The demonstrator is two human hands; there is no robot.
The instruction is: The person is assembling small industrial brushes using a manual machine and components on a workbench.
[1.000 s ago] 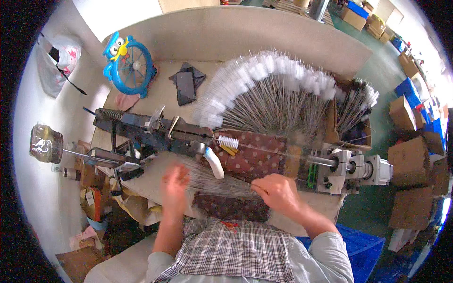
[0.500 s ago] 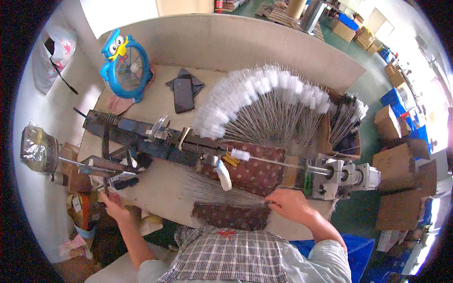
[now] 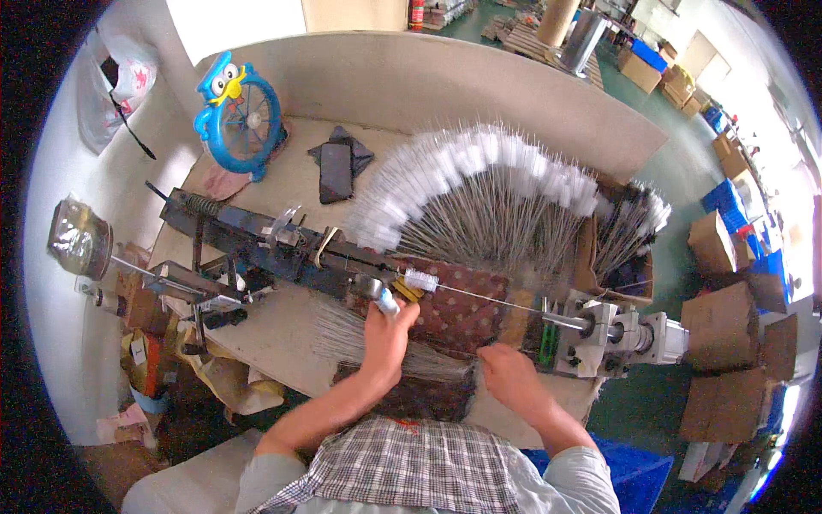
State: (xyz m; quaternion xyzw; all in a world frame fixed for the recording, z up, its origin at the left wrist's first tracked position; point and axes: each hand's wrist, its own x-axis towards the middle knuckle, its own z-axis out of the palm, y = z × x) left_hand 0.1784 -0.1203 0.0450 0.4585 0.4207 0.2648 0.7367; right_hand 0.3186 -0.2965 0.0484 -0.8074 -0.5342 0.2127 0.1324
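My left hand [image 3: 387, 343] is closed around the pale lever handle [image 3: 387, 303] at the middle of the bench machine [image 3: 282, 248]. Just above it, a white-bristled brush [image 3: 420, 280] sits in the machine. Its thin wire stem runs right to the metal spindle [image 3: 565, 320]. My right hand [image 3: 511, 377] is in a closed pinch at the right end of the loose wires [image 3: 338, 332]; a thin wire appears to be between its fingertips, though the grip is partly hidden. A spotted dark red cloth [image 3: 471, 304] lies under the stem.
White brushes [image 3: 479, 163] fan out behind the machine, beside a box of darker brushes [image 3: 629, 227]. A phone [image 3: 336, 171] and a blue cartoon wheel-shaped fan [image 3: 242, 120] stand farther back. A curved board [image 3: 479, 77] edges the bench. Cardboard boxes [image 3: 728, 325] are stacked at right.
My left hand has left the crank-like bar at far left and taken hold of the lever handle. The right hand has risen slightly from the wire ends. The view has shifted a little.
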